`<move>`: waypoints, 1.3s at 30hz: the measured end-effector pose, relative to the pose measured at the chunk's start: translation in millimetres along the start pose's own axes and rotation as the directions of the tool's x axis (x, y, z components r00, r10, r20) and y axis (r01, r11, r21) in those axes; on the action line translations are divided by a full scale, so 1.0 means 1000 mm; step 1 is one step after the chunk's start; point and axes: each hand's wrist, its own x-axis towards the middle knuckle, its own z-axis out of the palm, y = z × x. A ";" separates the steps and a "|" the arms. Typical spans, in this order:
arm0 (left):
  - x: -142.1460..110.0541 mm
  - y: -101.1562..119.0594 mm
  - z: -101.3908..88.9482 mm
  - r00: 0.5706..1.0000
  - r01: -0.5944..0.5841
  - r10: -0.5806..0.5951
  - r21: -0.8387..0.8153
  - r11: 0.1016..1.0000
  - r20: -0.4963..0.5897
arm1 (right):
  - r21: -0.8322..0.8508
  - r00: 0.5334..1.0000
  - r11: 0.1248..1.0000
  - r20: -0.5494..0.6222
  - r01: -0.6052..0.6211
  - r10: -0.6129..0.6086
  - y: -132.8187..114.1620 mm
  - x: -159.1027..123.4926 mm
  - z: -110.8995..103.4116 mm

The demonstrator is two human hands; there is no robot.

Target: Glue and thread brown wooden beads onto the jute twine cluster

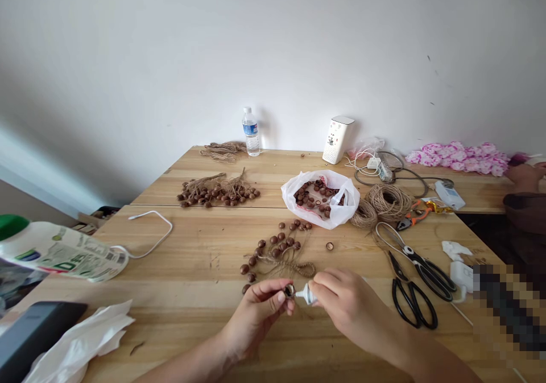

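Note:
Between its thumb and fingers my left hand (pixel 261 313) pinches a brown nut shell (pixel 289 291), its hollow side facing right. My right hand (pixel 352 303) is wrapped round a small white glue tube (pixel 307 295), whose nozzle points left and reaches the shell's opening. Just beyond my hands lie brown shells strung on twine (pixel 279 250) and a loose shell half (pixel 329 246). Farther back, a white plastic bag (pixel 347 215) holds many more brown shells.
Two pairs of scissors (pixel 420 309), pliers (pixel 416 217) and twine rolls (pixel 389 201) lie to the right. Bundled shells (pixel 217 194), a water bottle (pixel 251 132) and a white box (pixel 338 139) are farther back. A large white bottle (pixel 63 249) and tissue (pixel 83 337) sit left. Another person's arm (pixel 525 181) is far right.

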 end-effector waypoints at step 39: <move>0.005 0.034 -0.003 0.986 -0.162 0.162 -0.029 0.986 -0.028 | 0.083 0.976 0.978 0.120 -0.193 0.183 0.018 -0.007 -0.026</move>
